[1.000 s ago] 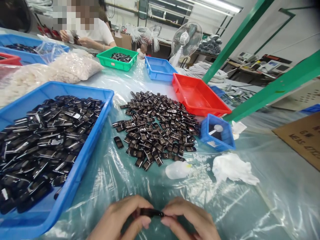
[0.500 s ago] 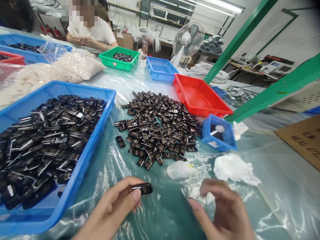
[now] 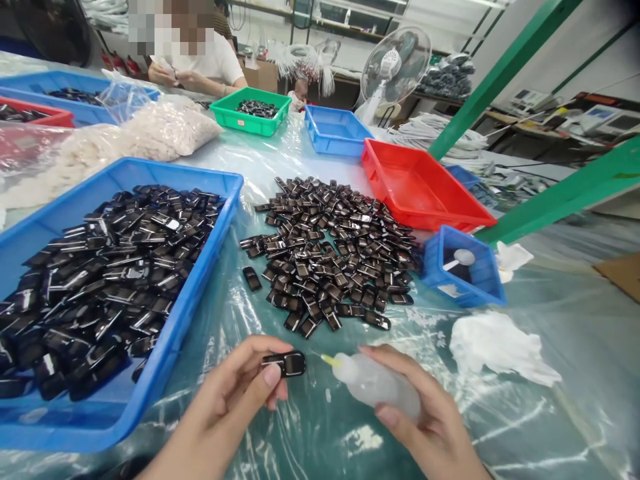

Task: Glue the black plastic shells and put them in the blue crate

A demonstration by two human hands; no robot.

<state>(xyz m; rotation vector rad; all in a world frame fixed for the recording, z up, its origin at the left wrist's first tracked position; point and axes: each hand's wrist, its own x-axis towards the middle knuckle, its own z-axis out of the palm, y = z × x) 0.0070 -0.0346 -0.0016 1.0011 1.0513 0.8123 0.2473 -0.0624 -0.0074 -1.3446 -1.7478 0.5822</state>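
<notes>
Between the thumb and fingers of my left hand (image 3: 245, 393) is a small glossy black plastic casing (image 3: 293, 364), its far end pointing right. My right hand (image 3: 425, 413) is wrapped round a translucent squeeze bottle (image 3: 383, 383) with a thin yellow-based nozzle. The bottle lies tilted in the grip, its tip pointing left at the casing with a small gap between them. Beyond both hands a loose pile of similar black casings (image 3: 340, 253) covers the middle of the table. At the left, a large blue tray (image 3: 200, 280) holds many more of them.
A small blue bin (image 3: 463, 293) with a white spoon stands right of the pile, near a crumpled white tissue (image 3: 500, 347). Behind are a red tray (image 3: 425, 180), a blue tray (image 3: 343, 143) and a green tray (image 3: 250, 123). A person (image 3: 200, 60) sits across the table.
My right hand has taken the squeeze bottle up from the table and brought its nozzle near the casing. My left hand has turned the casing so its broad face shows more.
</notes>
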